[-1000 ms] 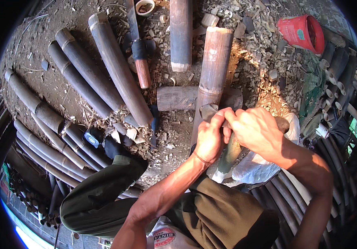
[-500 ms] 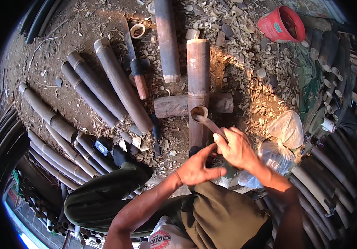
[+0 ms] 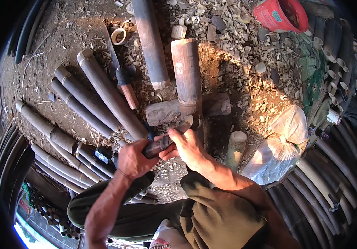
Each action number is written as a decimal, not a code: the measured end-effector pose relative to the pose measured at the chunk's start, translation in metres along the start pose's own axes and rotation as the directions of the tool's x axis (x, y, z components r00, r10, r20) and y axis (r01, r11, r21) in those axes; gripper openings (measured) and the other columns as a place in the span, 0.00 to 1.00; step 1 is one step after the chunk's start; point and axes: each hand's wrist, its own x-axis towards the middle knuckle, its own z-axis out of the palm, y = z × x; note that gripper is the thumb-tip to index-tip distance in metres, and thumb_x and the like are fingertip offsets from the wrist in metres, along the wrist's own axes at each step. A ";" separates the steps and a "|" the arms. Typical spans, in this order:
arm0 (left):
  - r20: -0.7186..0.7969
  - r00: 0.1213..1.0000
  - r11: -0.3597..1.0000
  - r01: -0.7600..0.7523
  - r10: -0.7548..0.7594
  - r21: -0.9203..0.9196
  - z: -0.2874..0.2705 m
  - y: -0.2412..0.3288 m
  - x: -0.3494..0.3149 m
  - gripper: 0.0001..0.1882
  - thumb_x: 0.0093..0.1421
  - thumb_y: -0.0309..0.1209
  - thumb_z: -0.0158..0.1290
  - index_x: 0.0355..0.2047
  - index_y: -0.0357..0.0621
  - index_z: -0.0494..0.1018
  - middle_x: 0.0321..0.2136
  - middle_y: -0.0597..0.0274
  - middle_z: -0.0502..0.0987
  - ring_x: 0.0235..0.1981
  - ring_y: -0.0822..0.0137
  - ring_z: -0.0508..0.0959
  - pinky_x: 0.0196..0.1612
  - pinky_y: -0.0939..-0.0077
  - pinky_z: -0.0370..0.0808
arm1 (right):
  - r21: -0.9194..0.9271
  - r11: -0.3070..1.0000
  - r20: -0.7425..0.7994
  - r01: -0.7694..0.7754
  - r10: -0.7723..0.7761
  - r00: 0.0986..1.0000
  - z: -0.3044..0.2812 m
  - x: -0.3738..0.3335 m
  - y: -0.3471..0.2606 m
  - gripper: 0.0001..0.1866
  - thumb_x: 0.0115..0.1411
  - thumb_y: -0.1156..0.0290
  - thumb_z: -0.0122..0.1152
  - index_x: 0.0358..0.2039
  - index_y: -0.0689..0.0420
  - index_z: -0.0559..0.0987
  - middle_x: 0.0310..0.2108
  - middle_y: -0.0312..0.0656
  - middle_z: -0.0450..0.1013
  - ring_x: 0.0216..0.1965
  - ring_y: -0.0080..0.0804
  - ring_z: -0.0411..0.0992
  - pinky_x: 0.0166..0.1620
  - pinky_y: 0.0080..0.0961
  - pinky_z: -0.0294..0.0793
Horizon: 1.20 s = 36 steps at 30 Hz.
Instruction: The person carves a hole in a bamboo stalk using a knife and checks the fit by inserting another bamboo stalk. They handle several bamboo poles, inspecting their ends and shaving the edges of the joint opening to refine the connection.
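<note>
My left hand (image 3: 133,161) is closed round the lower end of a thick, dark-handled tool (image 3: 158,147), whose exact kind I cannot make out. Further up the same tool, my right hand (image 3: 193,151) grips it, the thumb lying along the top near its paler end. That end reaches the upright bamboo tube (image 3: 187,76), partly covering the place where an opening showed. Under the tube, a short dark log (image 3: 162,113) lies crosswise on the ground. My hands hide the tube's near part.
A knife with a wooden handle (image 3: 129,96) lies left of the tube, beside several bamboo poles (image 3: 99,89). A short bamboo piece (image 3: 236,145) stands at right, near tied plastic bags (image 3: 274,155). A red bucket (image 3: 265,15) is at the far right, among wood chips.
My left hand, open before, has moved left and closed round the tool's lower end. The tool has swung from pointing toward my right hand to slanting down left. The view has shifted slightly.
</note>
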 end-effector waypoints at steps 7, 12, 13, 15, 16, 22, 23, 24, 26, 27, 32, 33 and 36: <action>0.322 0.932 0.738 -0.336 0.170 0.585 -0.072 0.114 0.076 0.07 0.43 0.34 0.58 0.23 0.46 0.77 0.19 0.58 0.78 0.25 0.58 0.80 0.26 0.63 0.75 | 0.635 0.764 0.013 0.111 -0.154 0.988 -0.026 -0.018 -0.016 0.13 0.67 0.61 0.48 0.41 0.58 0.74 0.37 0.50 0.77 0.30 0.38 0.79 0.34 0.33 0.82; 0.675 0.737 0.475 -0.608 0.039 0.637 -0.059 0.207 0.112 0.08 0.57 0.40 0.57 0.29 0.54 0.82 0.20 0.71 0.79 0.21 0.67 0.79 0.20 0.70 0.76 | 0.867 0.495 -0.016 0.051 -0.075 0.997 -0.037 -0.025 -0.005 0.17 0.69 0.62 0.41 0.47 0.58 0.74 0.40 0.48 0.78 0.35 0.36 0.78 0.41 0.30 0.78; 0.632 0.769 0.336 -0.621 0.091 0.708 -0.049 0.213 0.110 0.10 0.57 0.42 0.58 0.27 0.53 0.82 0.18 0.73 0.78 0.16 0.66 0.76 0.14 0.68 0.72 | 0.883 0.469 0.030 0.015 -0.088 0.996 -0.040 -0.027 -0.001 0.17 0.70 0.61 0.41 0.49 0.56 0.74 0.39 0.47 0.78 0.35 0.36 0.78 0.40 0.31 0.79; 0.660 0.738 0.410 -0.650 0.141 0.640 -0.053 0.206 0.113 0.09 0.58 0.41 0.56 0.29 0.53 0.82 0.22 0.73 0.80 0.21 0.68 0.80 0.19 0.70 0.75 | 0.915 0.404 0.072 -0.019 -0.116 0.991 -0.054 -0.024 0.006 0.18 0.70 0.59 0.42 0.52 0.53 0.73 0.38 0.45 0.79 0.36 0.37 0.78 0.40 0.33 0.80; 0.599 0.778 0.389 -0.619 0.187 0.682 -0.060 0.192 0.099 0.08 0.59 0.39 0.55 0.30 0.57 0.83 0.27 0.72 0.82 0.29 0.70 0.82 0.26 0.72 0.77 | 0.899 0.429 0.176 -0.083 -0.183 0.967 -0.055 -0.018 0.011 0.18 0.70 0.58 0.43 0.53 0.52 0.73 0.36 0.44 0.78 0.36 0.37 0.78 0.39 0.34 0.80; 0.525 0.836 0.807 -0.417 0.159 0.419 -0.080 0.060 0.064 0.10 0.44 0.32 0.58 0.30 0.51 0.77 0.23 0.60 0.79 0.28 0.56 0.81 0.32 0.61 0.76 | 0.581 0.759 0.230 -0.295 0.194 0.953 -0.032 -0.031 0.012 0.15 0.66 0.62 0.54 0.51 0.51 0.73 0.26 0.39 0.75 0.24 0.31 0.75 0.31 0.32 0.78; 0.505 0.851 0.873 -0.348 0.142 0.341 -0.070 0.041 0.053 0.09 0.45 0.32 0.57 0.30 0.51 0.76 0.23 0.59 0.79 0.30 0.55 0.81 0.33 0.60 0.77 | 0.489 0.818 0.141 -0.303 0.268 0.953 -0.029 -0.033 0.010 0.15 0.65 0.62 0.55 0.49 0.54 0.74 0.24 0.40 0.74 0.22 0.30 0.75 0.29 0.31 0.77; 0.473 0.874 0.915 -0.279 0.115 0.292 -0.054 0.029 0.041 0.11 0.45 0.33 0.57 0.32 0.52 0.75 0.25 0.59 0.79 0.30 0.54 0.81 0.33 0.59 0.77 | 0.373 0.887 0.057 -0.274 0.272 0.960 -0.022 -0.036 0.006 0.14 0.62 0.63 0.58 0.44 0.57 0.76 0.18 0.39 0.72 0.17 0.26 0.71 0.24 0.25 0.72; 0.356 0.932 0.973 -0.140 0.067 0.183 -0.017 0.014 0.012 0.14 0.45 0.35 0.58 0.35 0.53 0.74 0.29 0.58 0.80 0.29 0.53 0.81 0.33 0.57 0.77 | 0.103 0.966 -0.026 -0.239 0.243 0.970 -0.033 -0.041 0.005 0.14 0.62 0.65 0.57 0.44 0.60 0.76 0.21 0.37 0.73 0.16 0.24 0.69 0.22 0.22 0.68; 0.267 0.963 0.990 -0.077 0.043 0.118 0.005 0.015 -0.003 0.16 0.45 0.35 0.58 0.37 0.52 0.73 0.30 0.58 0.80 0.29 0.52 0.81 0.34 0.57 0.77 | -0.039 0.975 -0.064 -0.220 0.217 0.974 -0.036 -0.045 0.005 0.13 0.63 0.66 0.57 0.44 0.62 0.76 0.22 0.37 0.73 0.15 0.23 0.68 0.21 0.20 0.66; 0.161 0.964 0.904 0.254 -0.209 -0.344 0.099 0.055 -0.041 0.18 0.46 0.35 0.60 0.36 0.44 0.70 0.30 0.50 0.79 0.29 0.47 0.80 0.33 0.56 0.78 | -0.558 0.823 -0.148 0.109 -0.227 0.963 -0.066 -0.045 0.026 0.10 0.57 0.69 0.61 0.37 0.59 0.77 0.20 0.40 0.72 0.16 0.28 0.70 0.22 0.27 0.69; 0.151 0.954 0.830 0.298 -0.257 -0.471 0.113 0.068 -0.044 0.19 0.47 0.35 0.60 0.36 0.42 0.68 0.30 0.47 0.78 0.30 0.45 0.80 0.33 0.55 0.77 | -0.658 0.734 -0.142 0.166 -0.337 0.931 -0.066 -0.043 0.024 0.08 0.58 0.70 0.59 0.36 0.60 0.77 0.21 0.42 0.74 0.18 0.31 0.73 0.25 0.29 0.71; 0.064 0.971 0.829 0.229 -0.229 -0.511 0.143 0.099 -0.037 0.24 0.50 0.35 0.59 0.43 0.39 0.62 0.27 0.37 0.76 0.31 0.39 0.79 0.34 0.52 0.77 | -0.720 0.684 -0.260 0.113 -0.418 0.871 -0.063 -0.038 0.015 0.09 0.62 0.70 0.52 0.34 0.62 0.77 0.17 0.42 0.76 0.21 0.35 0.76 0.27 0.30 0.73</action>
